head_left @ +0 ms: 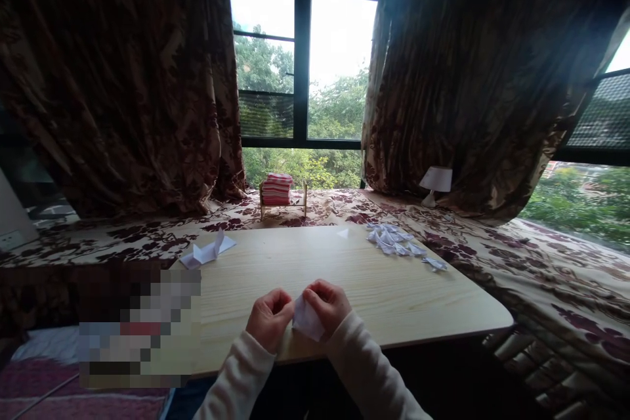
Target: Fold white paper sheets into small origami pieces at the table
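Note:
Near the front edge of the table, a small piece of white folded paper (308, 321) is held up between my two hands. My right hand (331, 305) is closed on its upper right side, thumb and fingers pinched together. My left hand (270, 319) is curled closed at the paper's left edge, its fingertips partly hidden. Toward the back right of the table lies a pile of small folded white paper pieces (391, 239). A single white paper triangle (343, 233) rests left of that pile. Creased white paper sheets (209, 251) stand partly upright at the back left.
The pale wooden table (413, 302) has a rounded right corner. Behind it is a ledge covered in floral cloth (344, 207), bearing a small rack (283, 193) of striped folded cloth and a white lamp (437, 180). A blurred patch covers the table's left end.

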### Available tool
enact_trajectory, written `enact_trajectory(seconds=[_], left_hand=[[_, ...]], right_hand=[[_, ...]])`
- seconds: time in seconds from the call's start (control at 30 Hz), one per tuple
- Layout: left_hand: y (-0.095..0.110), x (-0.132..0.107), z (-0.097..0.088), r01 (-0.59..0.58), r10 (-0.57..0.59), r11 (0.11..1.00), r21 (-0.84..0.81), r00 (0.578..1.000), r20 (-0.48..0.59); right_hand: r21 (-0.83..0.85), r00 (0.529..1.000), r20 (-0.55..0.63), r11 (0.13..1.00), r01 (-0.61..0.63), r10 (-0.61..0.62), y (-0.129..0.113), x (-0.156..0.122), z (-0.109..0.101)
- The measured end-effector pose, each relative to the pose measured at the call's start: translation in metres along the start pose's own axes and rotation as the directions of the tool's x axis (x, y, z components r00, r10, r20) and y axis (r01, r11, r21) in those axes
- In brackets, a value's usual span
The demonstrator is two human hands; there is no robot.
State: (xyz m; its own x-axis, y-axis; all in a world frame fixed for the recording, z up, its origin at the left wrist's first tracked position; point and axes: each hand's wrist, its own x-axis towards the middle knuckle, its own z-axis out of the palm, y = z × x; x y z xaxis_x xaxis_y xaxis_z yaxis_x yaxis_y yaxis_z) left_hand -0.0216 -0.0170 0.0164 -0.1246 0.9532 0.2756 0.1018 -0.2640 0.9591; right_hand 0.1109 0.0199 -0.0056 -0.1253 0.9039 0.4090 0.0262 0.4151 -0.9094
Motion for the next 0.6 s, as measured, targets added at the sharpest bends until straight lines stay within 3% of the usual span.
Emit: enact_trajectory(seconds=[0.23, 0.37, 0.5, 0.6], left_hand=[[0.001, -0.002, -0.001, -0.047, 0.048, 0.998, 0.035, 0.999, -0.022], [-0.002, -0.002, -0.001, -0.045, 0.045, 0.999, 0.014, 0.998, -0.039], [-0.011, 0.002, -0.002, -0.046, 0.037, 0.998, -0.042, 0.979, -0.202], [-0.017, 0.007, -0.003, -0.043, 0.017, 0.995, -0.085, 0.958, -0.285]], right_hand=[[0.053, 0.997, -0.017, 0.996, -0.077, 0.078, -0.001, 0.0, 0.0], [0.042, 0.999, -0.041, 0.999, -0.024, 0.026, 0.002, 0.0, -0.001], [0.151, 0.986, -0.152, 0.988, -0.042, 0.066, 0.0, 0.004, -0.005], [0.145, 0.996, -0.058, 0.988, -0.059, 0.068, -0.005, 0.005, -0.008]])
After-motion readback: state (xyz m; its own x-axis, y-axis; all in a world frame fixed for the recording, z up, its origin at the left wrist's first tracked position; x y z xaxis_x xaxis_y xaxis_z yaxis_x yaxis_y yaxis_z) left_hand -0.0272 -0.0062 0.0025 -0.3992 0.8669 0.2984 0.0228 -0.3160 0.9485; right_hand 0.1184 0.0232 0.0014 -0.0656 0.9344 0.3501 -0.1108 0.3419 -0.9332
